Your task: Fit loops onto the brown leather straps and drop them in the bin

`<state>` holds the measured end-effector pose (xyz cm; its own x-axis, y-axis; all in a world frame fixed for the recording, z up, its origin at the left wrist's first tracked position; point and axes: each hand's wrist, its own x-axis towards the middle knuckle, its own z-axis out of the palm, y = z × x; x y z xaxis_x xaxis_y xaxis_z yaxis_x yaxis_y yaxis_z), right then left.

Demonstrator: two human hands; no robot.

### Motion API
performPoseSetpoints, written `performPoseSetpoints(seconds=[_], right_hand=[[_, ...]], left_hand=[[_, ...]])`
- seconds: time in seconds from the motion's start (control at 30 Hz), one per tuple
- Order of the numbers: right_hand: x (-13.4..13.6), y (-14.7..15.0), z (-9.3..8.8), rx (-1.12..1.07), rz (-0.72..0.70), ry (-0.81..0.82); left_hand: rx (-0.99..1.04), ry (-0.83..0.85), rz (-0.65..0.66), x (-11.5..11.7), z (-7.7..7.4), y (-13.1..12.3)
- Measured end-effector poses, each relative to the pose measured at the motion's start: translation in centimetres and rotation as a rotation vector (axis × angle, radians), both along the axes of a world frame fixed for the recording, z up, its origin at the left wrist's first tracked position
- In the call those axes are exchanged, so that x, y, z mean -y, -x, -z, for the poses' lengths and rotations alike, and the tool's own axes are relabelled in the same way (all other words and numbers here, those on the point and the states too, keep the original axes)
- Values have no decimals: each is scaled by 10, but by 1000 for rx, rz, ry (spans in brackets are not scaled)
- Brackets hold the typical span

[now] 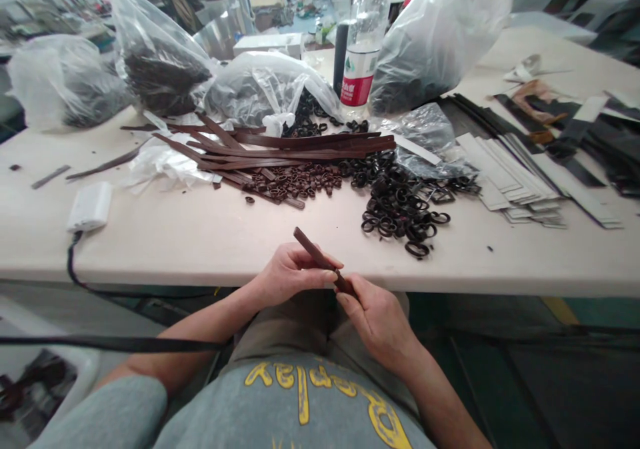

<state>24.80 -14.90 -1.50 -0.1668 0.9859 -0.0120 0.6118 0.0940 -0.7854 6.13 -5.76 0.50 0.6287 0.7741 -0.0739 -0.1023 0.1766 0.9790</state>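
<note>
A short dark brown strap [316, 252] is held in both hands just in front of the table's near edge. My left hand [289, 274] is closed round its middle, thumb on top. My right hand [376, 319] pinches its lower end with curled fingers. The strap's upper end points up and left over the table edge. On the table beyond lie a bundle of long brown straps [300, 148], a heap of small brown loops [295, 182] and a heap of black loops [400, 202].
The pale table [200, 236] also carries several clear plastic bags [160, 69], a water bottle [363, 49], stacked grey and black strips [520, 176], and a white adapter [90, 208] with a black cable hanging off the near edge.
</note>
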Motion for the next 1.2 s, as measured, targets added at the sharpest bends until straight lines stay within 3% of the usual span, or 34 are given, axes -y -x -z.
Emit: performPoseSetpoints(seconds=[0.27, 0.53, 0.83, 1.2], right_hand=[[-1, 0, 4, 7, -15, -41], [-5, 6, 3, 25, -26, -243], [-5, -5, -8, -226, -95, 2], [-2, -3, -2, -264, -77, -39]], left_hand=[[15, 25, -24, 2, 4, 1], [-27, 97, 106, 6, 11, -8], [-53, 154, 85, 2, 5, -2], [-15, 207, 200, 9, 10, -4]])
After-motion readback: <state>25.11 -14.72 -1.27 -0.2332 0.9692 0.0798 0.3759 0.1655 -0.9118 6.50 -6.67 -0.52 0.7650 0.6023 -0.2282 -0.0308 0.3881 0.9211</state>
